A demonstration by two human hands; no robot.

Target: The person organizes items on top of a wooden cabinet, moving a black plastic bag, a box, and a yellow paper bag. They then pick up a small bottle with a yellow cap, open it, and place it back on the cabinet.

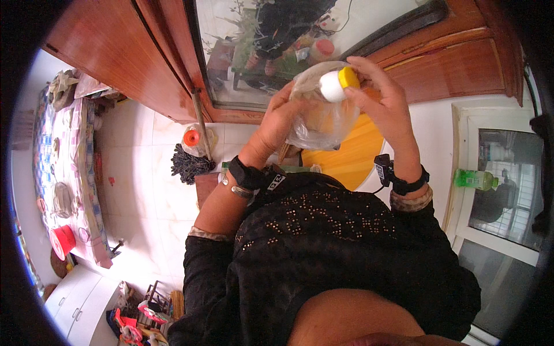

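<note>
Up in front of the wooden cabinet I have a clear plastic bag between my two hands. My left hand grips the bag's left side, its fingertips partly hidden behind the film. A small white bottle with a yellow cap lies tilted at the bag's upper right. My right hand is closed around the capped end, thumb below and fingers above. How far the bottle sits inside the bag, I cannot tell.
A mirror in the brown cabinet stands just ahead. On the tiled floor to the left are a dark mop and an orange-red round thing. A green bottle stands by the window at right; a table-like surface is far left.
</note>
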